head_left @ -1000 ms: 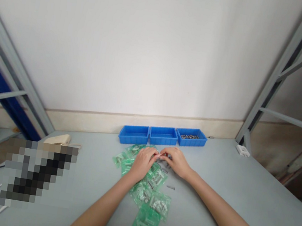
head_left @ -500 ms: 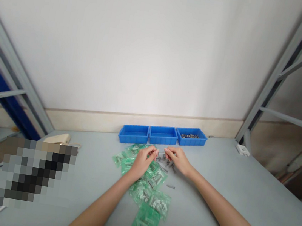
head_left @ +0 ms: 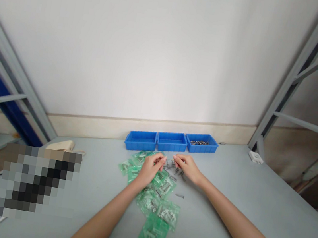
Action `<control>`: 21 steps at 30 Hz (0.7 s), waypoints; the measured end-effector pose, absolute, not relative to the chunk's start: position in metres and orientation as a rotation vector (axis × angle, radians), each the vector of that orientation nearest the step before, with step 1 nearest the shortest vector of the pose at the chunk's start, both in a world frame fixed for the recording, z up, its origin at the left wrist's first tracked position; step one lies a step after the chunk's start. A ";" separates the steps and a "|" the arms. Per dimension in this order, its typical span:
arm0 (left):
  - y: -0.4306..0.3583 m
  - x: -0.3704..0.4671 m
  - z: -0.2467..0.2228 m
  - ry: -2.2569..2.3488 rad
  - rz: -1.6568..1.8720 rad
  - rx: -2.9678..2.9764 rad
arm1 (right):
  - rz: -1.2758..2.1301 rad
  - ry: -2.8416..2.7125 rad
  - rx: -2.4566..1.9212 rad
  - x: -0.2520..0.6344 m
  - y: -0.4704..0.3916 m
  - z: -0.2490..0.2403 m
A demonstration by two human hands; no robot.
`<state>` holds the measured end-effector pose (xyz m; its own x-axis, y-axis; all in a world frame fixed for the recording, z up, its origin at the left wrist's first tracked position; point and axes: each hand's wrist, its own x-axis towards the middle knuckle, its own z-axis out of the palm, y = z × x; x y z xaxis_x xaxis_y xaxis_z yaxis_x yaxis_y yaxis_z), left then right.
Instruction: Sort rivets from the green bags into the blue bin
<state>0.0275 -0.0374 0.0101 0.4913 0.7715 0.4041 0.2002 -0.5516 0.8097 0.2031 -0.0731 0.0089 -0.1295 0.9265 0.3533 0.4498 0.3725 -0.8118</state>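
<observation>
My left hand point(head_left: 151, 169) is closed in a pinch above a heap of green plastic bags point(head_left: 156, 229) filled with small metal parts. What its fingertips hold, if anything, is too small to make out. Just to the right, my right hand point(head_left: 188, 168) also pinches, its fingertips facing the left ones across a narrow gap. Loose screws point(head_left: 172, 177) lie under and between the two hands, partly hidden by them. One single screw point(head_left: 179, 196) rests apart on the grey tabletop, nearer to me.
Three blue bins stand in a row by the wall: the left bin point(head_left: 140, 145), the middle bin point(head_left: 171, 147) and the right bin point(head_left: 201, 148), which holds metal pieces. A white object point(head_left: 256, 157) sits at the right. A cream box point(head_left: 60, 145) and cables are at the left.
Both hands stay almost in place, with only slight movement of the fingers. The bags, bins and single screw lie as before.
</observation>
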 end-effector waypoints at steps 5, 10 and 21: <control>-0.034 0.028 0.005 0.772 0.988 1.943 | 0.705 -1.691 -1.182 0.203 -0.071 0.007; -0.034 0.028 0.005 0.742 0.920 1.930 | 0.746 -1.693 -1.175 0.206 -0.071 0.005; -0.034 0.027 0.005 0.761 0.909 1.930 | 0.908 -1.694 -1.135 0.206 -0.069 -0.001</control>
<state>0.0272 -0.0341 0.0045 0.5507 0.7779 0.3027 0.1607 -0.4547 0.8761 0.2063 -0.0692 -0.0006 -0.1970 0.9439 0.2650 0.3015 0.3155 -0.8998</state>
